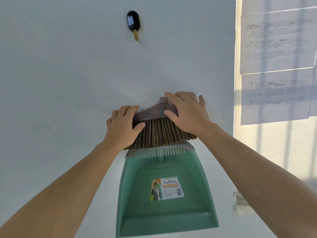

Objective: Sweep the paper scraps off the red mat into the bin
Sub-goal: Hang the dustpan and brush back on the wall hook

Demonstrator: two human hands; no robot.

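Head view looks along two bare forearms at a white wall [60,74], where both hands hold a broom head [159,129] flat against it. The broom head has a smoky clear plastic top and a fan of brown bristles that point downward; no stick sits in the open socket [163,99] at its top.

The left hand [122,125] grips the left end, with its fingers curled over the upper edge of the plastic and its thumb pressed on the bristles. The right hand [187,114] clamps the right half, with its fingers spread over the sloping top beside the socket and its thumb on the front of the plastic.

Just below the bristles a green dustpan [164,217] lies against the wall with its wide mouth downward. The bristle tips overlap its grey comb edge [159,152]. A printed label [167,188] is stuck on the middle of the pan, and "15" is handwritten to the lower left of the label.

Well above the hands a black hook [133,20] with a tan peg is fixed to the wall. At the right edge, printed sheets [276,43] with tables hang one above the other on a bright pane; their text is too small to read.
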